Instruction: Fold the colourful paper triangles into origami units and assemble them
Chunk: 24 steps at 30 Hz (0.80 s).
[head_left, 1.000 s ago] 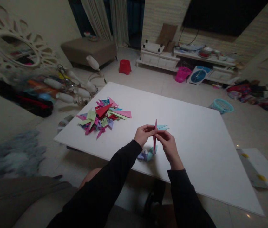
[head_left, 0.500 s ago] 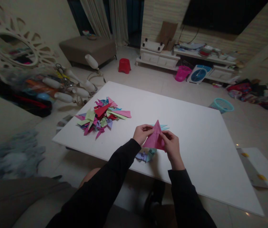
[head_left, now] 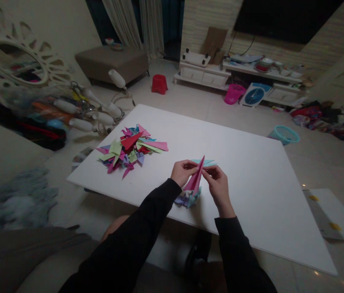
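Both my hands hold a pink folded paper triangle upright over the near edge of the white table. My left hand pinches its left side and my right hand pinches its right side, fingers closed on the paper. Under the hands lies a small cluster of folded blue and lilac paper pieces. A light-blue folded piece lies flat just beyond my fingers. A heap of coloured folded papers sits on the table to the left.
On the floor lie a white lamp fixture with bulbs, a red stool, a pink bin, a small fan and a teal basket. A low white TV bench stands at the back. White sheets lie right of the table.
The pink paper was edge-on a second ago, then spread into a wide triangle, and is now folded narrower again between my fingers. Hands stayed in place.
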Available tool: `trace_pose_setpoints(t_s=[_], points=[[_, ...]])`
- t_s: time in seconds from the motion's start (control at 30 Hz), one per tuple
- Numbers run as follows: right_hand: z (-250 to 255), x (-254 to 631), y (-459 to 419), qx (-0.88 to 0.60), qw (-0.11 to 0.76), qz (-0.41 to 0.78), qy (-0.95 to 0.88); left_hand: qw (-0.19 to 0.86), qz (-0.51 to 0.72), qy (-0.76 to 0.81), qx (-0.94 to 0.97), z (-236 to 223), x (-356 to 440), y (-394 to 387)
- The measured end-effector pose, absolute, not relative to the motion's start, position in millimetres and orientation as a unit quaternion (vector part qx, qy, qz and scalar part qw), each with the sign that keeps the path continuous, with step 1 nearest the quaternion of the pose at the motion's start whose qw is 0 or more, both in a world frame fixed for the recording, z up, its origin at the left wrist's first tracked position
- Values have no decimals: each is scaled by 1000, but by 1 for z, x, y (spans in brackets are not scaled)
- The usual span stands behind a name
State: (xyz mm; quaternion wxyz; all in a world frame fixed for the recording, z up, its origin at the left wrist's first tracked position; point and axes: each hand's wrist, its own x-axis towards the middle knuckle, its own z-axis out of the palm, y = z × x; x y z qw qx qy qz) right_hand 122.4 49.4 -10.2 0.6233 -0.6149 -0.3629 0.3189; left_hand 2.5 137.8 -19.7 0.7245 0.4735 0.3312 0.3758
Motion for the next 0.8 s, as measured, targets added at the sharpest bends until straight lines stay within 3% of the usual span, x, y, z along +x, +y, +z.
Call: trace_pose_setpoints(t_s=[0.17,0.33,0.47,0.67,0.8], points=[[-16,125,51,-619,639,313,-332,744,341,311,483,-16,3,136],[-15,125,51,-614,661,321,-289,693,345,323,545,-13,1,137],[-14,123,51,-613,630,375,-293,689,359,361,516,-10,-4,138],[-22,128,52,-633,668,286,-268,745,268,354,498,-9,-14,139],[-22,128,55,-622,691,274,-247,727,287,371,502,-9,-20,146]])
